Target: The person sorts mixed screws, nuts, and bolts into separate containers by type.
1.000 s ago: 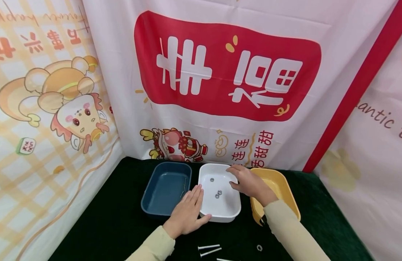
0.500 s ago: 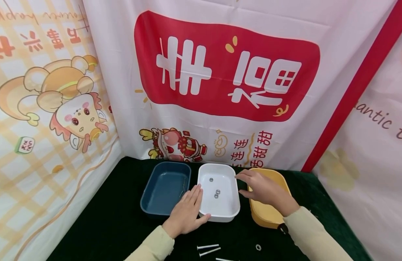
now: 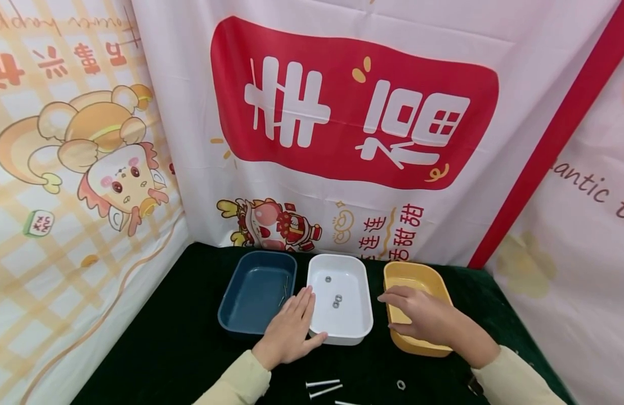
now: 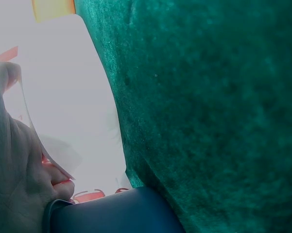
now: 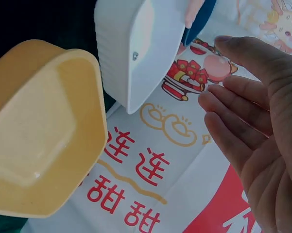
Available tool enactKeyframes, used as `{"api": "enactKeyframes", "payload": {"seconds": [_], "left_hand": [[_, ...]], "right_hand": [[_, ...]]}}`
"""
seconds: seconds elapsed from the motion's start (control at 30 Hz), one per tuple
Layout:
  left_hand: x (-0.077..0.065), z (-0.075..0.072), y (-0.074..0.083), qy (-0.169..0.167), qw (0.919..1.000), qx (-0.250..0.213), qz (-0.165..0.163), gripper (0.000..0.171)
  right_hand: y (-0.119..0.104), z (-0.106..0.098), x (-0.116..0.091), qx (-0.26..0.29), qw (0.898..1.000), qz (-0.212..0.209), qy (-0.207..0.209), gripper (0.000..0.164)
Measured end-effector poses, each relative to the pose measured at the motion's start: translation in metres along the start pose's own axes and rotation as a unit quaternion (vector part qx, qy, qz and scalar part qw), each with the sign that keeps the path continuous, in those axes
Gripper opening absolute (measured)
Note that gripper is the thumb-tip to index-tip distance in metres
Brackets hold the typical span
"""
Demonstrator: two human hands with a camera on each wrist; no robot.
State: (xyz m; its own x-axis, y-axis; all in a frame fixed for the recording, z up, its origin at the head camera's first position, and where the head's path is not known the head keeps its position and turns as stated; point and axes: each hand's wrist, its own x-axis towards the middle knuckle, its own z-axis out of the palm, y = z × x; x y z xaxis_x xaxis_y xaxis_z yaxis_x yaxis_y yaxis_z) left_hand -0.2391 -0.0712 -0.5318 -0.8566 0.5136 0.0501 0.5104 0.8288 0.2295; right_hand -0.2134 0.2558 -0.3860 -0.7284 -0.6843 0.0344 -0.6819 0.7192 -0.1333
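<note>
My left hand rests on the near left side of the white tray, fingers straight and thumb spread along the near rim. Several small metal nuts lie on that tray's floor. Over the yellow tray hovers my right hand, holding nothing, its fingers loosely bent. In the right wrist view, the yellow tray's inside holds nothing that shows. The blue tray stands left of the white one, with thin metal pieces along its right side, partly behind my left fingers.
On the dark green cloth near the front lie several pale bolts, one cut off by the frame's lower edge. A single nut lies to their right. A printed white curtain hangs right behind the trays.
My right hand has moved right and toward me, from over the white tray's right rim to over the yellow tray. The left hand has kept its place.
</note>
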Motion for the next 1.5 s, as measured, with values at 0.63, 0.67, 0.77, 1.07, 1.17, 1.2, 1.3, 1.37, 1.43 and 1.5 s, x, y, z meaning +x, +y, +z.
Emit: {"api": "enactKeyframes", "payload": {"seconds": [0.63, 0.67, 0.77, 1.07, 1.17, 1.2, 1.3, 1.37, 1.43, 1.5], "left_hand": [[-0.001, -0.001, -0.001, 0.014, 0.9998, -0.001, 0.01, 0.096], [-0.001, -0.001, -0.001, 0.014, 0.9999, -0.001, 0.009, 0.096], [-0.002, -0.001, 0.0, 0.013, 0.9999, -0.004, 0.009, 0.096], [-0.001, 0.0, 0.0, -0.001, 1.0, 0.002, -0.003, 0.096], [-0.001, 0.0, 0.0, 0.001, 1.0, 0.0, -0.002, 0.096], [-0.001, 0.0, 0.0, 0.002, 1.0, -0.002, -0.002, 0.096], [0.0, 0.0, 0.0, 0.004, 1.0, 0.0, -0.001, 0.095], [0.0, 0.001, 0.0, 0.005, 1.0, -0.001, -0.001, 0.095], [0.0, 0.001, 0.001, 0.004, 1.0, -0.001, -0.001, 0.095], [-0.001, 0.0, 0.001, 0.005, 1.0, -0.003, 0.0, 0.094]], "right_hand": [[-0.004, 0.027, -0.034, 0.056, 0.99, 0.045, -0.123, 0.045], [-0.003, 0.03, -0.034, 0.062, 0.988, 0.048, -0.132, 0.045], [-0.002, 0.04, -0.036, 0.077, 0.983, 0.058, -0.153, 0.043], [0.001, 0.072, -0.041, 0.088, 0.978, 0.051, -0.182, 0.041], [0.002, 0.081, -0.042, 0.076, 0.978, 0.045, -0.188, 0.04], [0.002, 0.085, -0.043, 0.075, 0.978, 0.044, -0.188, 0.04], [0.004, 0.095, -0.046, 0.079, 0.978, 0.044, -0.188, 0.038], [0.005, 0.102, -0.048, 0.083, 0.978, 0.044, -0.184, 0.035], [0.006, 0.107, -0.049, 0.079, 0.98, 0.037, -0.176, 0.031], [0.006, 0.112, -0.05, 0.072, 0.983, 0.029, -0.167, 0.028]]}}
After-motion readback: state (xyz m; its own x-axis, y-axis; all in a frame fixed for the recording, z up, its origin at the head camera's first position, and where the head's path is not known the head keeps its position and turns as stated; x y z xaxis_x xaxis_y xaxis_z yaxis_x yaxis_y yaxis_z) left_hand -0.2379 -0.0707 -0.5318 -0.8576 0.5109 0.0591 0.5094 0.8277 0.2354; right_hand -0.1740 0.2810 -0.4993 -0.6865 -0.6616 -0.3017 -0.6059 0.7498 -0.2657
